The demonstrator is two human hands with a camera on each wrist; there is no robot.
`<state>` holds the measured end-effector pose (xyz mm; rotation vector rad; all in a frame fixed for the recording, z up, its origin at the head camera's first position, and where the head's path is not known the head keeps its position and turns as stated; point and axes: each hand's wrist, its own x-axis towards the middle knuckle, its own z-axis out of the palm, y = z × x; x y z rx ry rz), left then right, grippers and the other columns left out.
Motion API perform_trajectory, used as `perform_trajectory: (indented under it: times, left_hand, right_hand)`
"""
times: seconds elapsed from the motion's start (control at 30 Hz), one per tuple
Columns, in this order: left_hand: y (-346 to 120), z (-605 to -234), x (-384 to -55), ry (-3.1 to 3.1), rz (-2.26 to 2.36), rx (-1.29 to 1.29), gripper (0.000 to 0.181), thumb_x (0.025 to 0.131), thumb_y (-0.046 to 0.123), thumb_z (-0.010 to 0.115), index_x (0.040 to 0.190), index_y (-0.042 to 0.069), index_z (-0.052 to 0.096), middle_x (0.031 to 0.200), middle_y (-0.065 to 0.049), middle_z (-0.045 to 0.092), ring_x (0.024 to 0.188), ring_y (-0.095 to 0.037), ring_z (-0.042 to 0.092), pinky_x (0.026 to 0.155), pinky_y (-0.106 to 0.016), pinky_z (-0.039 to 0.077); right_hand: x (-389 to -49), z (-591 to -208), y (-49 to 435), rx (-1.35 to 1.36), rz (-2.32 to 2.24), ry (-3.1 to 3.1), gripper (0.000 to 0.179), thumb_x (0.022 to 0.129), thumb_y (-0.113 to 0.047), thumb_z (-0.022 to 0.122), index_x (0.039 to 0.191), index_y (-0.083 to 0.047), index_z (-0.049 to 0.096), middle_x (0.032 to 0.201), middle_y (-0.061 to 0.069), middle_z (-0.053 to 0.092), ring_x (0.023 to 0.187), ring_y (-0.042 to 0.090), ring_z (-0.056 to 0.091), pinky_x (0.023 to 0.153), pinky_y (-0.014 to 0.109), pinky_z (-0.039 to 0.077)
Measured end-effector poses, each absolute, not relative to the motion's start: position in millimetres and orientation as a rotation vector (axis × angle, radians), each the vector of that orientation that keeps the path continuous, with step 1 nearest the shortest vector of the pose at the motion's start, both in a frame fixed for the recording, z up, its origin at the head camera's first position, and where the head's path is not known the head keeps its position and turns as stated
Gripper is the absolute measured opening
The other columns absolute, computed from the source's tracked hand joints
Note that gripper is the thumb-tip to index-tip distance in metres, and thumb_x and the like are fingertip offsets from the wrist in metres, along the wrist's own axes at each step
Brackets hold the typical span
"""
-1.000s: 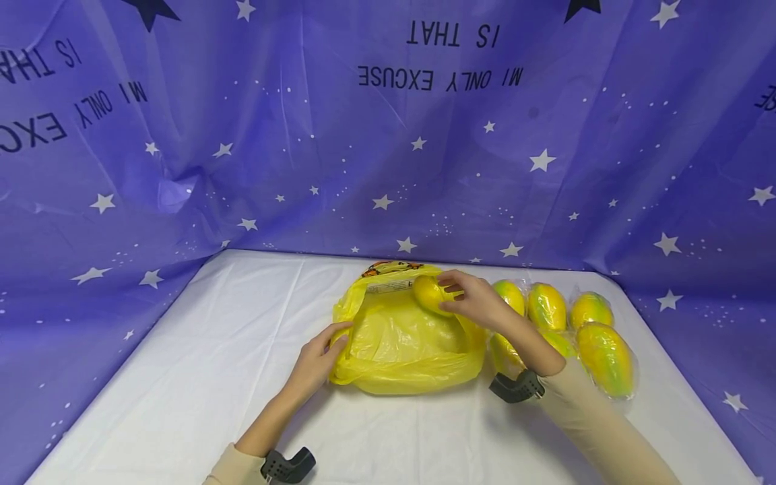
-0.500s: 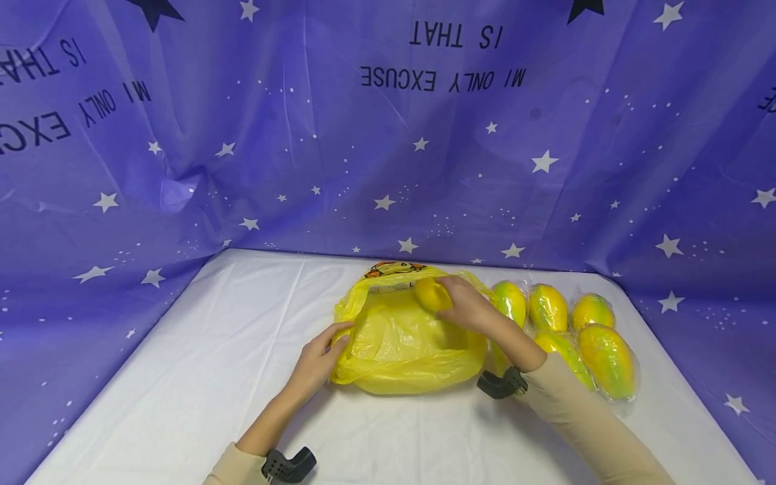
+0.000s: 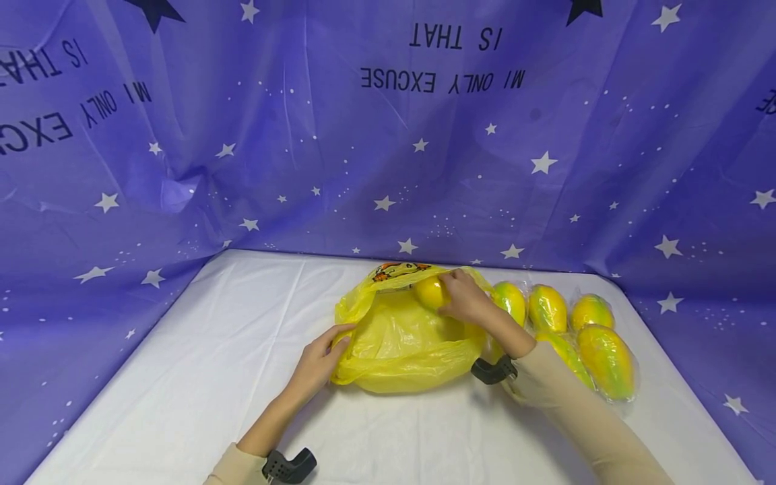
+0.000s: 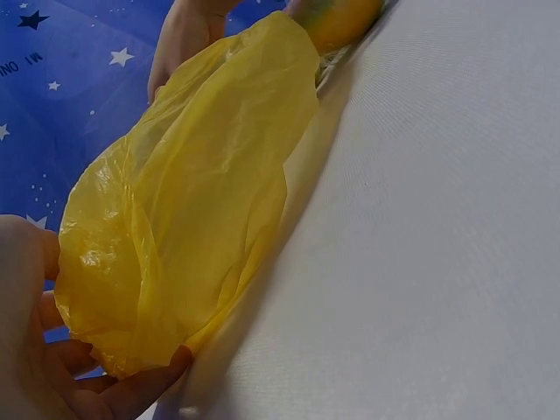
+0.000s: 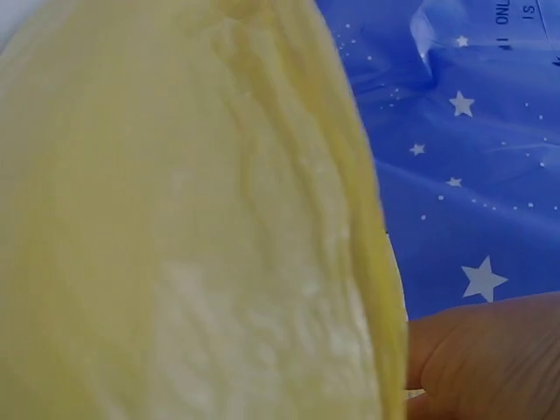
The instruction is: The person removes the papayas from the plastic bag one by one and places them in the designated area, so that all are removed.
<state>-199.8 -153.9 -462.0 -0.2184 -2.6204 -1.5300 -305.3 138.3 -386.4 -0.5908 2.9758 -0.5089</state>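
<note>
A yellow plastic bag (image 3: 412, 377) lies on the table with its mouth spread wide. My left hand (image 3: 316, 360) pinches the bag's left rim; in the left wrist view the thumb and fingers of that hand (image 4: 52, 367) stand around the bag's edge. Inside the mouth, at the back right, my right hand (image 3: 469, 296) grips a yellow mango (image 3: 428, 294). Part of that mango is covered by the fingers. The bag's wall (image 5: 192, 219) fills much of the right wrist view, so only a bit of the right hand (image 5: 490, 359) shows there.
Several clear-wrapped yellow-green mangoes lie right of the bag, among them a large mango (image 3: 606, 360) in front and a smaller mango (image 3: 592, 311) behind it. The right forearm crosses above some of them. A purple star-printed curtain (image 3: 339, 135) rises behind the white table (image 3: 242, 323).
My right hand has shifted slightly left around the mango, its forearm moving left too. The bag's back rim has risen and covers more of the printed label. The left hand has barely moved.
</note>
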Motion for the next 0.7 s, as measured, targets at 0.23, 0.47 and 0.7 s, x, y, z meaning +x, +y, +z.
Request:
perform_trajectory:
  times: [0.23, 0.47, 0.7]
  left_hand:
    - [-154, -461, -200, -2.619, -1.538, -0.22, 0.032, 0.101, 0.026, 0.054, 0.13, 0.017, 0.061, 0.134, -0.005, 0.057, 0.129, -0.03, 0.046, 0.106, -0.052, 0.035]
    - [-154, -461, -200, -2.623, -1.54, -0.208, 0.031, 0.1, 0.025, 0.054, 0.129, 0.017, 0.062, 0.134, -0.005, 0.057, 0.13, -0.03, 0.045, 0.106, -0.052, 0.035]
    - [-154, -461, -200, -2.622, -1.539, -0.213, 0.03, 0.1, 0.026, 0.054, 0.129, 0.019, 0.062, 0.134, -0.004, 0.058, 0.129, -0.03, 0.046, 0.106, -0.051, 0.035]
  right_hand:
    - [-306, -390, 132, -0.55, -0.462, 3.004, 0.084, 0.075, -0.026, 0.085, 0.136, 0.011, 0.042, 0.131, 0.029, 0.043, 0.119, 0.04, 0.045, 0.097, 0.05, 0.044]
    - [-309, -394, 126, -0.482, -0.394, 3.044, 0.09, 0.071, -0.037, 0.086, 0.135, 0.01, 0.043, 0.128, 0.026, 0.046, 0.116, 0.037, 0.048, 0.091, 0.049, 0.048]
    - [-315, -399, 122, -0.405, -0.436, 3.014, 0.09, 0.07, -0.038, 0.087, 0.134, 0.008, 0.041, 0.13, 0.024, 0.05, 0.118, 0.038, 0.049, 0.089, 0.051, 0.049]
